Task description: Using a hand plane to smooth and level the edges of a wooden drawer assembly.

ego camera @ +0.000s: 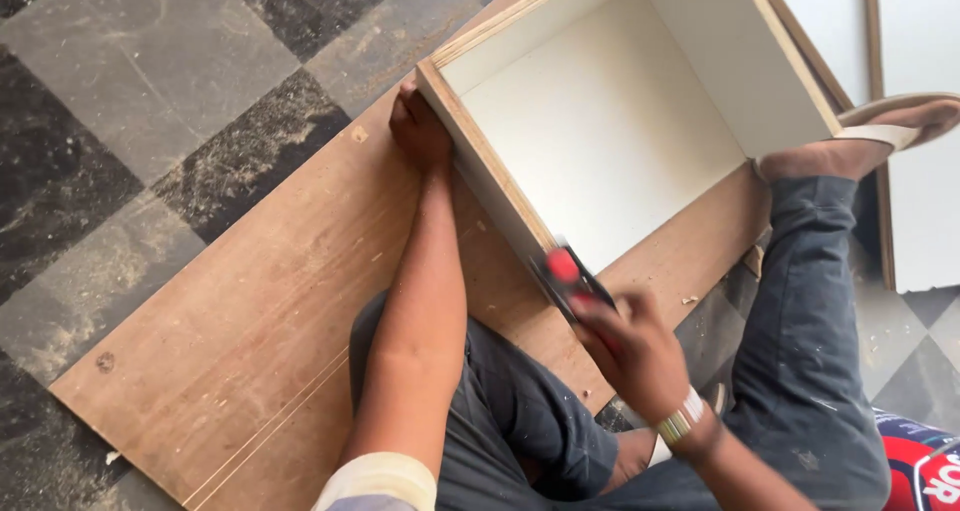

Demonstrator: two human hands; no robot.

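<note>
Bracing white open box (610, 121) at its far corner with left hand (418, 131), right hand (632, 349) clenched around blurred red-and-black tool (568, 276) at box's near edge, box lying on brown plywood sheet (270, 311) over tiled floor (120, 121).

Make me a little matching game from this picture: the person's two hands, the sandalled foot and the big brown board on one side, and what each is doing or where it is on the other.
1 left hand
2 right hand
3 foot
4 brown board

a lies flat on the tiled floor
b holds a red and black tool
c grips the box's corner
d rests by the box's right side

1-c, 2-b, 3-d, 4-a
</note>
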